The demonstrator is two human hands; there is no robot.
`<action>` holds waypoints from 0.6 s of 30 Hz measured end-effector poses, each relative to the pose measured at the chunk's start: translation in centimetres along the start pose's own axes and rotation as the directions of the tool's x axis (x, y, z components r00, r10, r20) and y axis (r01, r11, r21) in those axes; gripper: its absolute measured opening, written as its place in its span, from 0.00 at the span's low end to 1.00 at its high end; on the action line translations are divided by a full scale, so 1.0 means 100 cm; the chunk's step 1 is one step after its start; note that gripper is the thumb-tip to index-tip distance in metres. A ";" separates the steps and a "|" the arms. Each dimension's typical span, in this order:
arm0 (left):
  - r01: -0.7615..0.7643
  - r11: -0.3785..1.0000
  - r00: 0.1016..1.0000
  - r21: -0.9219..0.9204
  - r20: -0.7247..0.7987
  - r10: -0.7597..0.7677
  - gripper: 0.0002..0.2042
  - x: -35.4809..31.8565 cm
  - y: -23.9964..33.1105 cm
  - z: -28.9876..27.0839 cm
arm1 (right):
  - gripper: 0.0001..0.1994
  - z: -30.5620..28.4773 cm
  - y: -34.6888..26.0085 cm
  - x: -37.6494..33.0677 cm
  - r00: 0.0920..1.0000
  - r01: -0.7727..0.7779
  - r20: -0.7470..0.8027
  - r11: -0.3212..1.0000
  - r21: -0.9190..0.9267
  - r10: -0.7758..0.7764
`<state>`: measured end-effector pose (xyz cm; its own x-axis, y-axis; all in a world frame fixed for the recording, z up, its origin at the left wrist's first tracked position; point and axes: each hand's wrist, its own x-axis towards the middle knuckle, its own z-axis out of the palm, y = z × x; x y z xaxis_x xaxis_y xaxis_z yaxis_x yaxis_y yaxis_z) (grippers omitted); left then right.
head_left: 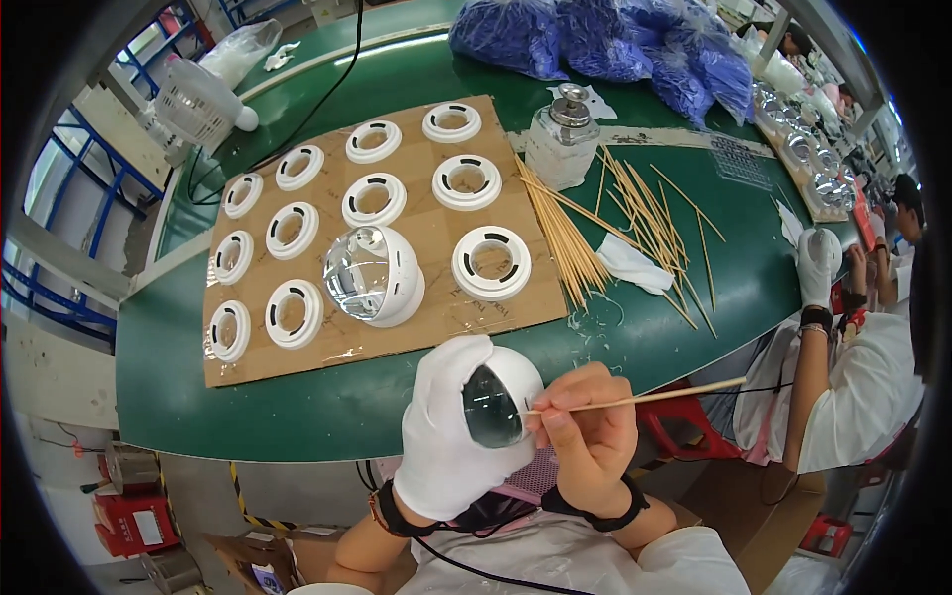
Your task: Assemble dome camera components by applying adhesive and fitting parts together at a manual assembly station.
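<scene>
My left hand [441, 436], in a white glove, is closed around a white dome camera [516, 380] with a dark clear dome, held just off the table's near edge. Bare, my right hand [592, 436] pinches a thin wooden stick [674, 394] between thumb and fingers. The stick's short end meets the rim where the dome joins the white housing; its long end points right. Beyond my hands, another dome camera [402, 278] rests on its side on a cardboard sheet [436, 322]. Several white rings [491, 263] lie in rows on that sheet.
Many wooden sticks [645, 213] lie loose right of the cardboard, near a crumpled white wipe [635, 264] and a glass bottle [562, 139] with a metal cap. Blue plastic-wrapped bundles [605, 40] sit at the back. A co-worker's gloved hand [818, 268] holds a part at right.
</scene>
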<state>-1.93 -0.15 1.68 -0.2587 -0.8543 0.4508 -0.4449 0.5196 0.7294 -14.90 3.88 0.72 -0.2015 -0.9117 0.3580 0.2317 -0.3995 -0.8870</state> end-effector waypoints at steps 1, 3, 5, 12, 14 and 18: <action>-0.015 1.000 1.000 -0.005 -0.004 0.015 0.36 -0.001 -0.001 0.000 | 0.07 0.000 0.001 0.000 0.999 0.038 0.009 0.998 -0.043 -0.038; -0.026 1.000 1.000 -0.018 -0.010 0.026 0.36 -0.002 -0.002 0.001 | 0.07 -0.001 0.002 -0.002 0.997 0.074 0.021 0.993 -0.094 -0.072; -0.034 0.997 0.999 -0.075 -0.018 0.033 0.36 -0.004 -0.003 0.003 | 0.06 -0.004 0.003 -0.004 0.988 0.150 0.065 0.961 -0.231 -0.138; -0.070 0.977 0.994 -0.200 -0.101 0.050 0.36 -0.014 -0.014 0.013 | 0.07 -0.001 0.007 -0.006 0.985 0.170 0.029 0.962 -0.215 -0.167; -0.063 0.945 0.993 -0.321 -0.112 0.028 0.39 -0.019 -0.021 0.018 | 0.06 0.000 0.007 -0.004 0.985 0.170 0.026 0.957 -0.234 -0.168; -0.063 0.946 0.995 -0.317 -0.092 0.036 0.40 -0.014 -0.021 0.014 | 0.07 -0.001 0.006 -0.003 0.986 0.169 0.030 0.959 -0.227 -0.167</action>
<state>-1.89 -0.06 -1.17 -0.1950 -0.8304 0.5220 -0.1332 0.5497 0.8247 -14.75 3.92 0.05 -0.2084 -0.8347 0.5097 -0.0282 -0.5158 -0.8562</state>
